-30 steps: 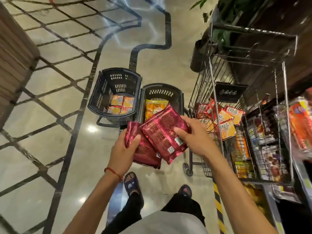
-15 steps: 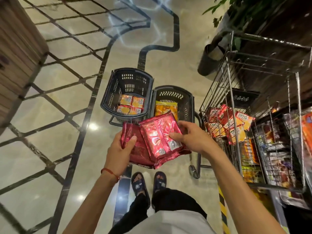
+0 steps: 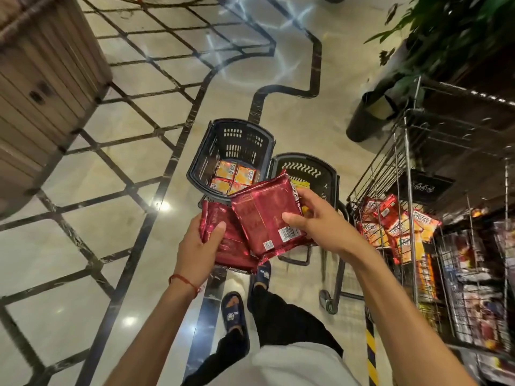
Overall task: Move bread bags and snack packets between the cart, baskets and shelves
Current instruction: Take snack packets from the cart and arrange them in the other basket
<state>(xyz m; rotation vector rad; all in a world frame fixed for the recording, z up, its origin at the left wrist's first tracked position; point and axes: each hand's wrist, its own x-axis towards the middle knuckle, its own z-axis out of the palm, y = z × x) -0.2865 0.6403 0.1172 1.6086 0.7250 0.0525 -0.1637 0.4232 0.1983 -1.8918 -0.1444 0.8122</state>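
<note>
My left hand [image 3: 199,246] grips a dark red foil snack packet [image 3: 227,246] by its left edge. My right hand [image 3: 317,221] holds a second red packet [image 3: 264,218], which overlaps the first and shows a barcode. Both packets hang above two dark plastic baskets on the floor. The left basket [image 3: 204,151] holds several orange packets [image 3: 234,176]. The right basket [image 3: 328,171] shows a bit of a yellow packet [image 3: 299,183], mostly hidden behind my right hand. The wire cart [image 3: 407,151] stands to the right with red and orange packets [image 3: 395,224] inside.
A wooden counter [image 3: 41,87] fills the upper left. A black planter [image 3: 370,112] with a green plant stands beyond the cart. Store shelving with packaged goods [image 3: 473,282] runs along the right edge. My feet in dark sandals [image 3: 234,310] stand on the polished tiled floor.
I have stepped closer to the baskets and the view has shifted left. The right-hand packet has moved up and forward over the baskets, sliding further across the left-hand packet.
</note>
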